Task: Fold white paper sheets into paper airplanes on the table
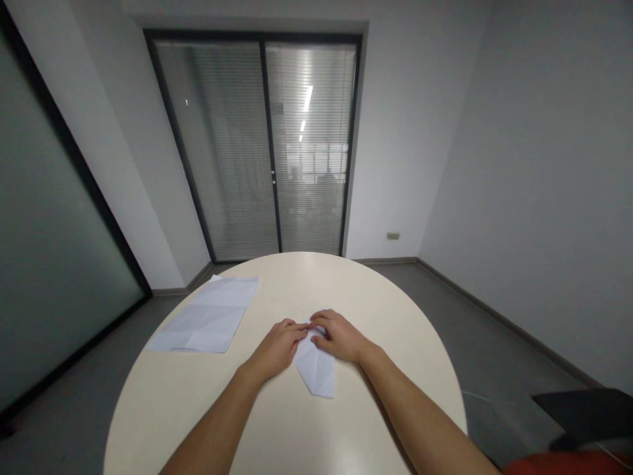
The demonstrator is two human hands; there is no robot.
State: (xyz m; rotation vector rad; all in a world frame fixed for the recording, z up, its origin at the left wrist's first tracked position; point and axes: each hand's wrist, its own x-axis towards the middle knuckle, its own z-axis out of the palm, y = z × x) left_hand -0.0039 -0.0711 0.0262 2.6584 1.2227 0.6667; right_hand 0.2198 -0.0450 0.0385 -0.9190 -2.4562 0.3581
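Observation:
A folded white paper point(316, 369) lies in the middle of the round cream table point(395, 310), narrowing toward its near end. Both my hands rest on its far end. My left hand point(277, 346) has its fingers curled and pinched on the paper's top edge. My right hand point(336, 335) presses its bent fingers on the same edge, fingertips meeting those of the left. The far tip of the paper is hidden under my fingers.
A flat stack of white sheets point(208, 315) lies at the table's left edge. Beyond the table are a grey floor, a glass door with blinds point(267, 152) and bare walls. A dark object point(583, 409) sits at the lower right.

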